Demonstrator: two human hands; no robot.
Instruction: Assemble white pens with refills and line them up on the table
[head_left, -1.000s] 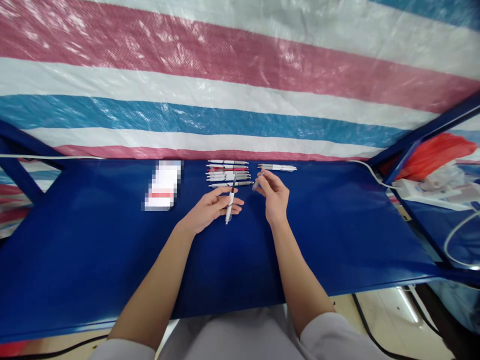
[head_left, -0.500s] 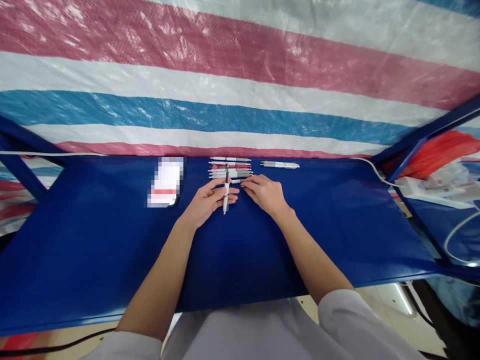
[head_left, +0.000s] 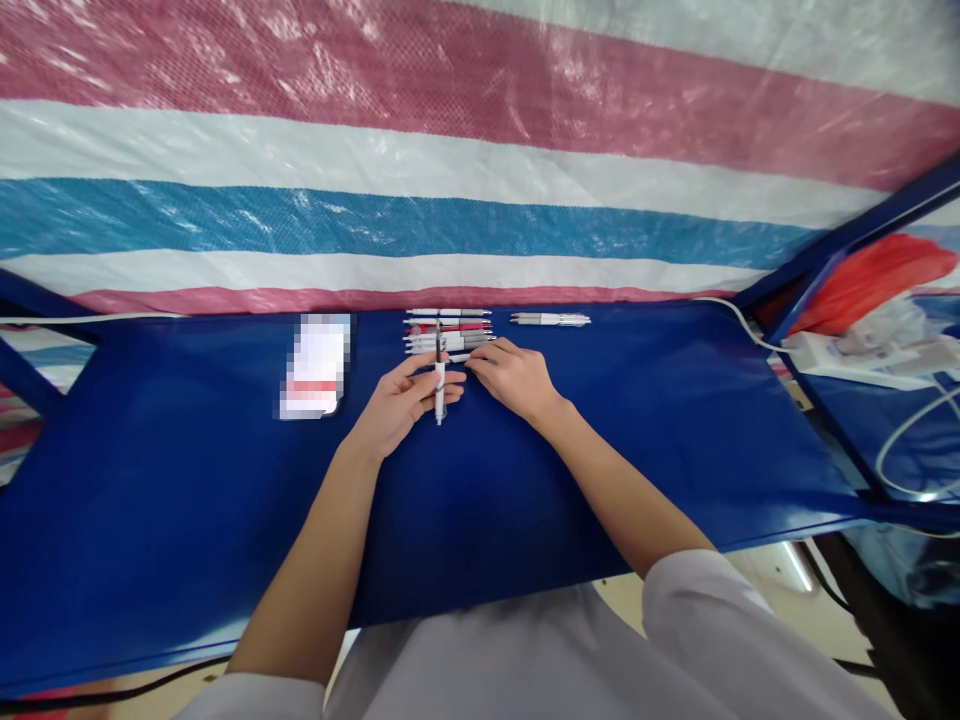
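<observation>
My left hand (head_left: 397, 405) is closed on a white pen (head_left: 440, 390) with a dark tip end, held on end so that it points away from me. Beyond it, several white and grey pens (head_left: 465, 340) and a red pen (head_left: 474, 326) lie side by side across the blue table. The fingertips of my right hand (head_left: 517, 378) pinch the right end of another white pen (head_left: 457, 358) at the near side of this row. Part of that pen is hidden behind my left fingers.
On the right of the row, a small group of pens (head_left: 551, 320) lies near the table's back edge. A phone (head_left: 315, 365) with a blurred screen is on the left. A white power strip (head_left: 855, 360) and a red plastic bag (head_left: 862, 290) are at far right. Striped sheeting (head_left: 450, 220) hangs behind.
The whole view has shifted slightly, so the table and pens appear a little further left. Both hands keep nearly the same grip and place beside the row.
</observation>
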